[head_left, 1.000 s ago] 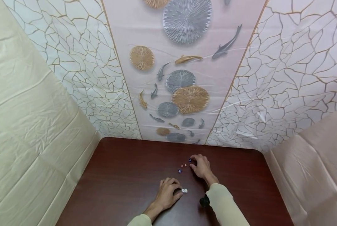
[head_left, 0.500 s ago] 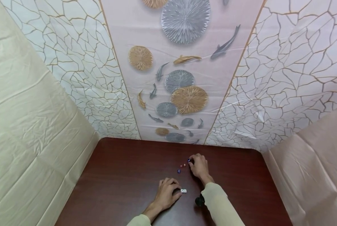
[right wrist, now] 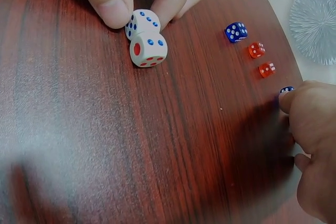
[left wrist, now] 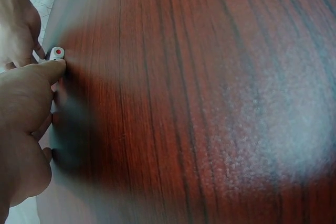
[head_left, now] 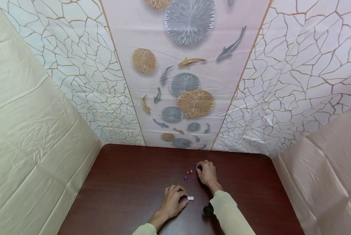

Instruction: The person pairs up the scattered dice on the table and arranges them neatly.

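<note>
Two white dice sit side by side on the table. My left hand (head_left: pixel 173 200) pinches the rear white die (right wrist: pixel 143 20) between thumb and finger; the other white die (right wrist: pixel 148 51) touches it on the side away from that hand. Further back, my right hand (head_left: pixel 207 172) pinches a blue die (right wrist: pixel 286 90) between thumb and index finger, partly covering it. To its left are two small red dice (right wrist: pixel 256 50), close together, and a second blue die (right wrist: pixel 235 32).
The dark red-brown wooden table (head_left: pixel 128 182) has rounded back corners. A patterned cloth (head_left: pixel 193 117) hangs behind it, with plain beige cloth (head_left: pixel 46 156) along the sides. A black object (head_left: pixel 208 209) is fixed at the right sleeve's cuff.
My right hand has moved slightly left, and its thumb and index finger have drawn together around the blue die. My left hand stays at the white dice. The view shifts slightly.
</note>
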`<action>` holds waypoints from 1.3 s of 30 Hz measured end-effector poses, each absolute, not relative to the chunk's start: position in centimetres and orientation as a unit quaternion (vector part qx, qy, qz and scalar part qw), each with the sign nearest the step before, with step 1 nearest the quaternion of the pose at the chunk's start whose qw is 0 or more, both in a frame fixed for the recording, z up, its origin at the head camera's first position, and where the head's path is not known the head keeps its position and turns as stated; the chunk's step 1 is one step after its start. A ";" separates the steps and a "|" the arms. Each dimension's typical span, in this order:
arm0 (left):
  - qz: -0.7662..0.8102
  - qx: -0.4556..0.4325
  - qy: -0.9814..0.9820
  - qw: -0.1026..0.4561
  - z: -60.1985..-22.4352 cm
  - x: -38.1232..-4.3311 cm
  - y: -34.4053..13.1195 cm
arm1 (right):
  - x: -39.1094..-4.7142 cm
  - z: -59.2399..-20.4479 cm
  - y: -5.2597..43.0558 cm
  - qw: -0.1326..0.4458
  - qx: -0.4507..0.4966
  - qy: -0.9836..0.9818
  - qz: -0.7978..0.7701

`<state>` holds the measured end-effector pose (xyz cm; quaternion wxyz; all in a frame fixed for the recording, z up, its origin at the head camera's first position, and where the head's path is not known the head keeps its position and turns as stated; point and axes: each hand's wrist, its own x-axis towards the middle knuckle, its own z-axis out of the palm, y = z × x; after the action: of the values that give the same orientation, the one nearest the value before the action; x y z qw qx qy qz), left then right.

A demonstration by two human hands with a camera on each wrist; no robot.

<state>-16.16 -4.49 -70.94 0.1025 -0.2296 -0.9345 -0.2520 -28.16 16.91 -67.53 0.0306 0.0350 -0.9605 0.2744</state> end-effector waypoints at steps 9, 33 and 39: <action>-0.256 -0.227 -0.934 0.103 -71.0 -16.1 -4.4 | -26.9 -67.1 17.4 0.025 0.050 -0.954 0.295; -0.263 -0.228 -0.932 0.100 -71.1 -16.2 -4.4 | -21.9 -67.5 17.6 0.016 0.112 -0.940 0.321; -0.265 -0.231 -0.931 0.101 -71.0 -16.1 -4.5 | -21.0 -67.4 17.7 0.011 0.126 -0.939 0.321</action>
<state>-16.15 -4.49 -70.97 0.1011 -0.2307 -0.9309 -0.2645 -21.04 17.69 -67.39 0.0113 0.1258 -0.9387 0.3208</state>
